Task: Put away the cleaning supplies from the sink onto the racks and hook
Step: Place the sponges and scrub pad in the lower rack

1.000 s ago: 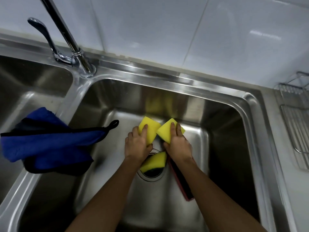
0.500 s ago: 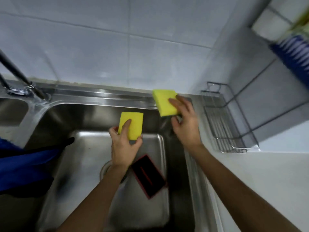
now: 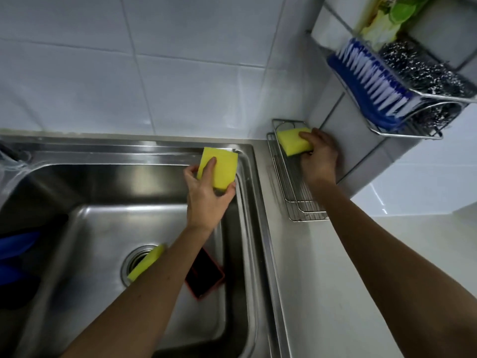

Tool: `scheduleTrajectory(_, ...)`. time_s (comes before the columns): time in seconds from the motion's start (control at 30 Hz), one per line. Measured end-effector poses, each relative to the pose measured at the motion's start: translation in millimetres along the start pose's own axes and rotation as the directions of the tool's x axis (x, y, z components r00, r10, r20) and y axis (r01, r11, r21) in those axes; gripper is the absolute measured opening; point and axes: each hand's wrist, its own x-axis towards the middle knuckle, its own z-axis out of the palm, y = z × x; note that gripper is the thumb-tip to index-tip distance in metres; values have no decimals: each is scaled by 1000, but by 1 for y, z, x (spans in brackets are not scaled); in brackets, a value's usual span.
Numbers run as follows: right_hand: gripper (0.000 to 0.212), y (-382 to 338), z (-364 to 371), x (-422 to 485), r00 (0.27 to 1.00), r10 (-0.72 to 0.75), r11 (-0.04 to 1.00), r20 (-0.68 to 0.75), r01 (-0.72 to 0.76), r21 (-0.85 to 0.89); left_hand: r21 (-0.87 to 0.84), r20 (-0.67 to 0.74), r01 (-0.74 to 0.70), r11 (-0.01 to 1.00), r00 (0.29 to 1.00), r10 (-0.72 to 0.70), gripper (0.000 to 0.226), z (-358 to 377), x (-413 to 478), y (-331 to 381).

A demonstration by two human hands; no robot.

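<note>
Yellow sponges are held in both hands. One yellow sponge (image 3: 294,141) is gripped by the right hand (image 3: 319,156) and is held at the far end of the lower wire rack (image 3: 291,195), which sits on the white surface (image 3: 361,280) against the tiled wall; whether the sponge already rests on the wires cannot be told. A second yellow sponge (image 3: 219,167) is pinched by the left hand (image 3: 206,195), forefinger across its face and thumb below, above the far right corner of the steel sink (image 3: 247,228).

Down in the basin, a third yellow sponge (image 3: 145,264) (partly hidden by the left forearm) is seen lying over the drain (image 3: 134,257). Just beside it, to the right, a flat dark pad with a red edge (image 3: 205,277) lies on the sink floor. A blue cloth (image 3: 13,257) is visible at the left edge of the view, somewhat blurred.

On the wall to the right, an upper wire rack (image 3: 402,130) is mounted. A blue scrubbing brush with white bristles (image 3: 371,81) is held in it on its side, with steel wool (image 3: 418,73) just behind it and a green and yellow packet (image 3: 387,19) above.
</note>
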Motion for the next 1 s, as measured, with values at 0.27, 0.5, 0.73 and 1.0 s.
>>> scheduleTrajectory(0.27,57,16,12,13,942,3,942,335,110,-317,29,5,23,999,1000,-23,68,13,4,0)
scheduleTrajectory(0.5,59,18,21,16,928,18,798,373,212,-565,30,11,3,1000,1000,-4,69,20,4,0)
scheduleTrajectory(0.73,67,16,16,8,892,57,747,448,260,-612,-98,-26,-8,995,1000,6,72,36,18,33)
scheduleTrajectory(1.0,44,11,-36,-61,951,-30,936,308,135,-324,-170,122,-80,982,987,101,82,67,53,90)
